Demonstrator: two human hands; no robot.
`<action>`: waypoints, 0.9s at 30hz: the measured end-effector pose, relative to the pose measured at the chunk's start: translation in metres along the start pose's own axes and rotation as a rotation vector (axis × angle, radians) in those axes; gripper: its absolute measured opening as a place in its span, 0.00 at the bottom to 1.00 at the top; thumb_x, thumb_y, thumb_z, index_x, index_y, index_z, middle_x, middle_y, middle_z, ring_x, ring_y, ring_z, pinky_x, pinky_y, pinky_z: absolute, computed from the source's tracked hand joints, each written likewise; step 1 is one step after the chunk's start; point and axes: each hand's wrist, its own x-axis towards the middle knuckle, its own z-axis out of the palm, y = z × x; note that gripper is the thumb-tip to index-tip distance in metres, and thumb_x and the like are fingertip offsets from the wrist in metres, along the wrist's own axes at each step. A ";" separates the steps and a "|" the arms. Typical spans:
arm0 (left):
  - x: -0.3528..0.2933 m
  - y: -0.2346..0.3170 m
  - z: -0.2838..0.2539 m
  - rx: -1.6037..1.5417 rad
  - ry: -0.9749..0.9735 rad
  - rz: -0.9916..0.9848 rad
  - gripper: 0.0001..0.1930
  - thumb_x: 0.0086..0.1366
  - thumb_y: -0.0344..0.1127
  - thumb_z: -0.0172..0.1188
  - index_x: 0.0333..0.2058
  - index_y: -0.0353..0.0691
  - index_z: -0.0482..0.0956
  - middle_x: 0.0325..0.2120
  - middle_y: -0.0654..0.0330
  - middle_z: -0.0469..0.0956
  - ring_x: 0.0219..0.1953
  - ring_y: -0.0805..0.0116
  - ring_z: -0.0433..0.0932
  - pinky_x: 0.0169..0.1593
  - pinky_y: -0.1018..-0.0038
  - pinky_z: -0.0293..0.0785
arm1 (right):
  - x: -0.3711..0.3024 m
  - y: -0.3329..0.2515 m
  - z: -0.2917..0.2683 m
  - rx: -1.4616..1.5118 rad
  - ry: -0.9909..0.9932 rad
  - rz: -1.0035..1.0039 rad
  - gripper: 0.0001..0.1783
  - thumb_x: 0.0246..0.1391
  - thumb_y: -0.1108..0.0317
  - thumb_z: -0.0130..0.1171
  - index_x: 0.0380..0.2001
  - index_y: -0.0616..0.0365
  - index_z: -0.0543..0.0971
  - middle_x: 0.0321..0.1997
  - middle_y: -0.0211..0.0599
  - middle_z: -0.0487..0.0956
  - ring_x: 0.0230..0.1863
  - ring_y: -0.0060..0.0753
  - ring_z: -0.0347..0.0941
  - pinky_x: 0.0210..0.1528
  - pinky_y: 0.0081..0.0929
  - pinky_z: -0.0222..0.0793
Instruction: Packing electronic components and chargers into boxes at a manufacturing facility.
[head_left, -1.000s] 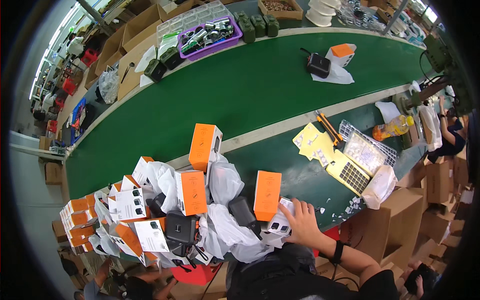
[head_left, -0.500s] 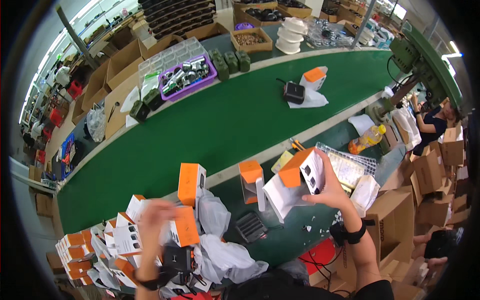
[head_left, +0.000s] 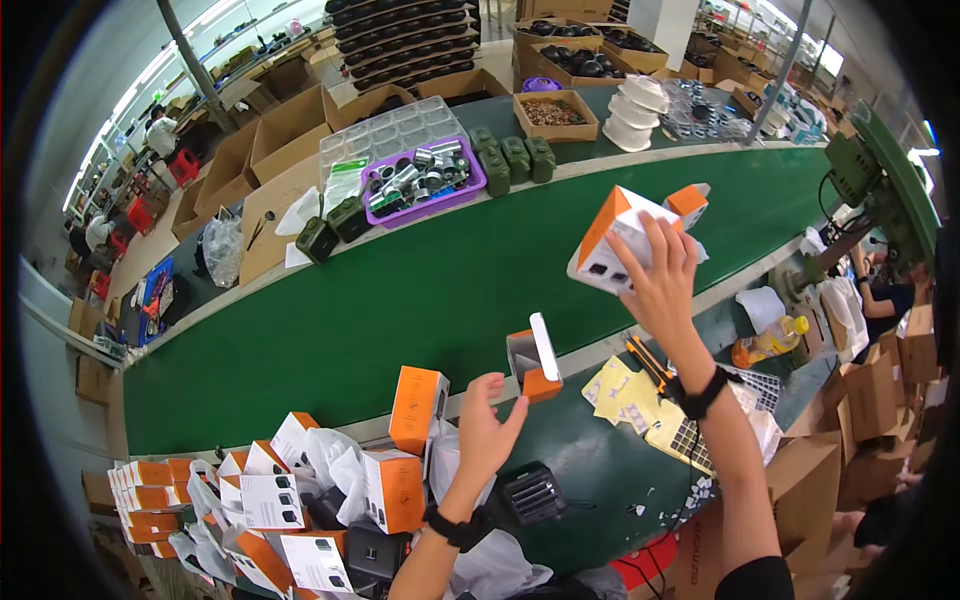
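Note:
Over the green conveyor belt, my right hand [head_left: 660, 265] grips an orange-and-white carton [head_left: 605, 240], its fingers spread across the white side. Partly behind that carton is another small orange-and-white box [head_left: 688, 203] on the belt. My left hand [head_left: 485, 430] is empty, thumb and fingers apart, just short of an open orange carton [head_left: 540, 383] with a raised white flap. Below that carton a black ribbed device [head_left: 533, 494] lies on the dark green bench. An upright orange carton [head_left: 418, 408] stands left of my left hand.
Many orange-and-white cartons [head_left: 270, 500] and plastic bags crowd the lower left. Yellow sticker sheets [head_left: 625, 395], an orange-black cutter [head_left: 648, 362] and a drink bottle [head_left: 770, 342] lie to the right. Across the belt stands a purple basket [head_left: 475, 185] of metal parts. A green machine [head_left: 880, 190] rises at right.
My right hand has carried its carton up and away onto the belt side. My left hand has moved right from the carton pile toward the open carton. The head view has shifted.

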 end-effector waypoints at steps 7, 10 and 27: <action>0.017 -0.007 0.044 0.350 -0.032 0.199 0.26 0.44 0.38 0.70 0.42 0.39 0.73 0.53 0.46 0.59 0.54 0.45 0.63 0.54 0.58 0.64 | 0.004 0.028 0.086 -0.034 0.104 -0.136 0.39 0.34 0.70 0.63 0.55 0.28 0.69 0.62 0.41 0.60 0.61 0.48 0.54 0.60 0.49 0.49; 0.015 -0.018 0.052 0.263 -0.032 0.143 0.23 0.44 0.36 0.70 0.40 0.40 0.75 0.54 0.45 0.57 0.55 0.43 0.62 0.56 0.57 0.63 | 0.005 0.033 0.091 0.051 0.175 -0.061 0.36 0.37 0.69 0.62 0.53 0.28 0.70 0.62 0.40 0.60 0.62 0.47 0.55 0.60 0.49 0.49; 0.017 -0.012 0.060 0.228 0.067 0.524 0.12 0.41 0.22 0.61 0.29 0.37 0.76 0.32 0.59 0.72 0.42 0.56 0.72 0.46 0.61 0.68 | -0.039 0.103 0.170 0.189 -0.105 0.759 0.43 0.37 0.45 0.65 0.57 0.50 0.65 0.63 0.59 0.54 0.63 0.61 0.50 0.60 0.53 0.47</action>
